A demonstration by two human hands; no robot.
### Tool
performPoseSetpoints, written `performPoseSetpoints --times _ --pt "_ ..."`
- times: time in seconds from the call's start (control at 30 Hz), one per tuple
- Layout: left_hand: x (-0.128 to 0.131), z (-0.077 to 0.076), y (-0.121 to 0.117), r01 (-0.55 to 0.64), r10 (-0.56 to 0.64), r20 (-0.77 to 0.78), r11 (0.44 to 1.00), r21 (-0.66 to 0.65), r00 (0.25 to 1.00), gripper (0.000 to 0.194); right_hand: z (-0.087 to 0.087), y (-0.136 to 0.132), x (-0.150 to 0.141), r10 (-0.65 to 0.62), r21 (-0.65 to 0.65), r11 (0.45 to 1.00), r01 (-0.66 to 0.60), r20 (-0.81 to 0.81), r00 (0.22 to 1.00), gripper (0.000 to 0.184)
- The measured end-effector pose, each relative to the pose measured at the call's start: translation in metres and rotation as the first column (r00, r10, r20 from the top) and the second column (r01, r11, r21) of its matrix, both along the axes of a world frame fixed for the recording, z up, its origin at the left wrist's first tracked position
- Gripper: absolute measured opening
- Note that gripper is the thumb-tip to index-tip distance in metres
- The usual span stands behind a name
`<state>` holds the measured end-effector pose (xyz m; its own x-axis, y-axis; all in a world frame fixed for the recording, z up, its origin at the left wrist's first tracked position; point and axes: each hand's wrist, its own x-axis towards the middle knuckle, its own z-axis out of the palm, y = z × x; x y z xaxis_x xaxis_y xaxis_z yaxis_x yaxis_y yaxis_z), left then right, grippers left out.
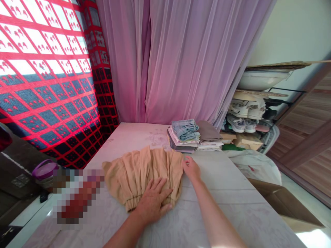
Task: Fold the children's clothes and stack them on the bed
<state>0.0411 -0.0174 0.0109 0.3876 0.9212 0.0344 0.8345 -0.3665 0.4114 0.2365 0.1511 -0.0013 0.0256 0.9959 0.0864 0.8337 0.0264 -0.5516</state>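
A tan pleated garment [139,172] lies spread on the white table [232,193]. My left hand [153,201] rests flat on its near edge, fingers stretched out and apart. My right hand [191,168] sits at the garment's right edge, fingers curled onto the cloth there; I cannot tell whether it pinches the fabric. Just beyond, at the table's far side, stands a stack of folded clothes [192,136], with a light blue denim piece on top at the left and a grey-brown piece at the right.
Pink curtains [181,58] hang behind the table. A red and blue patterned cloth [46,79] covers the left wall. A shoe rack [248,117] stands at the right, a cardboard box [284,206] on the floor. A purple-lidded container [45,170] sits at the left.
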Motion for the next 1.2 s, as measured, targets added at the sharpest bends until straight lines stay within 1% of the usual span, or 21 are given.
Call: performPoseSetpoints --times 0.07,0.13,0.17,0.23,0.3,0.33,0.4,0.47,0.53,0.6,0.67,0.77,0.83,0.9,1.0,1.07,1.13,1.2 --pt "0.001 -0.001 -0.001 0.002 -0.002 -0.007 1.0 0.001 1.0 0.055 0.002 0.003 -0.007 0.084 0.031 0.996 -0.088 0.098 0.992 0.037" --pt "0.001 -0.003 -0.001 0.022 -0.022 -0.01 1.0 -0.005 1.0 0.055 0.003 0.004 -0.012 0.17 0.037 0.983 -0.181 0.198 0.965 0.033" --pt "0.001 -0.003 -0.001 0.037 -0.037 -0.009 0.999 -0.007 0.999 0.055 0.004 0.004 -0.014 0.184 0.04 0.979 -0.198 0.231 0.955 0.031" --pt "0.001 -0.004 -0.002 0.061 -0.061 -0.005 0.998 -0.008 0.998 0.055 0.007 0.002 -0.018 0.14 0.082 0.983 -0.166 0.255 0.957 0.03" --pt "0.001 -0.004 -0.001 0.072 -0.072 -0.008 0.997 -0.003 0.997 0.055 0.014 0.0 -0.025 0.087 0.152 0.98 -0.128 0.252 0.964 0.029" --pt "0.001 -0.004 -0.001 0.077 -0.077 -0.01 0.997 0.0 0.997 0.055 0.018 -0.001 -0.029 0.081 0.17 0.977 -0.126 0.251 0.965 0.029" --pt "0.001 -0.005 -0.001 0.082 -0.082 -0.015 0.997 0.01 0.997 0.054 0.027 -0.003 -0.041 0.112 0.133 0.98 -0.15 0.259 0.959 0.03" --pt "0.001 -0.006 -0.001 0.081 -0.08 -0.021 0.997 0.021 0.997 0.053 0.033 -0.002 -0.055 0.157 0.043 0.983 -0.176 0.276 0.948 0.032" --pt "0.001 -0.008 -0.001 0.078 -0.077 -0.031 0.996 0.036 0.997 0.054 0.035 0.002 -0.066 0.186 -0.04 0.982 -0.182 0.29 0.939 0.031" --pt "0.001 -0.01 -0.002 0.077 -0.074 -0.045 0.995 0.063 0.996 0.054 0.034 0.006 -0.072 0.19 -0.081 0.981 -0.174 0.287 0.939 0.027" --pt "0.002 -0.013 -0.003 0.073 -0.066 -0.065 0.991 0.113 0.996 0.054 0.031 0.01 -0.072 0.192 -0.1 0.98 -0.171 0.27 0.943 0.026" --pt "0.004 -0.015 -0.006 0.065 -0.048 -0.079 0.971 0.231 0.996 0.055 0.028 0.014 -0.066 0.223 -0.103 0.974 -0.204 0.232 0.947 0.037" --pt "0.006 -0.015 -0.008 0.054 -0.039 -0.052 0.949 0.311 0.998 0.051 0.026 0.013 -0.06 0.258 -0.102 0.965 -0.242 0.206 0.944 0.044" --pt "0.008 -0.015 -0.01 0.023 -0.023 -0.004 0.935 0.353 1.0 0.044 0.023 0.009 -0.057 0.298 -0.088 0.954 -0.287 0.186 0.936 0.048" --pt "0.01 -0.015 -0.011 -0.027 0.012 0.048 0.938 0.346 0.999 0.036 0.014 -0.003 -0.057 0.392 -0.058 0.92 -0.388 0.175 0.903 0.042" --pt "0.01 -0.014 -0.011 -0.032 0.012 0.06 0.942 0.335 0.998 0.033 0.005 -0.012 -0.06 0.466 -0.053 0.884 -0.465 0.197 0.863 0.038" --pt "0.01 -0.014 -0.01 -0.018 -0.006 0.073 0.947 0.322 0.997 0.033 -0.003 -0.018 -0.063 0.52 -0.076 0.852 -0.519 0.251 0.817 0.043" --pt "0.01 -0.013 -0.01 -0.011 -0.019 0.094 0.953 0.303 0.995 0.033 -0.007 -0.02 -0.064 0.546 -0.11 0.834 -0.54 0.293 0.784 0.048"
